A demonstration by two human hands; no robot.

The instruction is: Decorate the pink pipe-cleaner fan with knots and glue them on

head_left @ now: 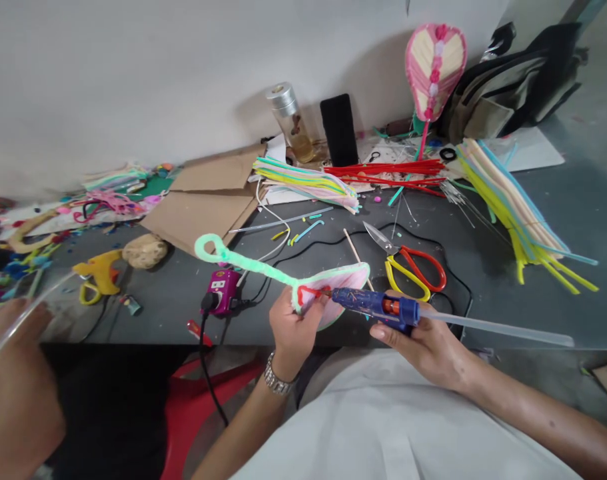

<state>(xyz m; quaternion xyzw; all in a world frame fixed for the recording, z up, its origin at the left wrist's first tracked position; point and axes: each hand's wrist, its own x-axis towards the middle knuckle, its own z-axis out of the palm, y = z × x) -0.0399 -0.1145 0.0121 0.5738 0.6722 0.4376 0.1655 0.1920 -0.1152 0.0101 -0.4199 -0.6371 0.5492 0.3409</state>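
Observation:
In my left hand (294, 328) is a small pipe-cleaner fan (350, 275), pink inside a mint-green border. Its green handle points up and left and ends in a loop. A red pipe-cleaner shape (308, 293) lies on the fan near the handle, partly under my fingers. My right hand (428, 343) grips a blue hot glue gun (373, 308), with a long clear glue stick (503, 327) poking out of its back. The nozzle meets the red piece beside my left thumb; whether glue is flowing I cannot tell.
Scissors (398, 257) lie open beyond the glue gun. Pipe-cleaner bundles (308, 183) and cardboard (208, 193) line the back, near a bottle (293, 127), a phone (339, 130) and a finished pink fan (436, 73). A purple power socket (223, 290) stands left. Another person's hand (18, 327) is beside a yellow glue gun (100, 270).

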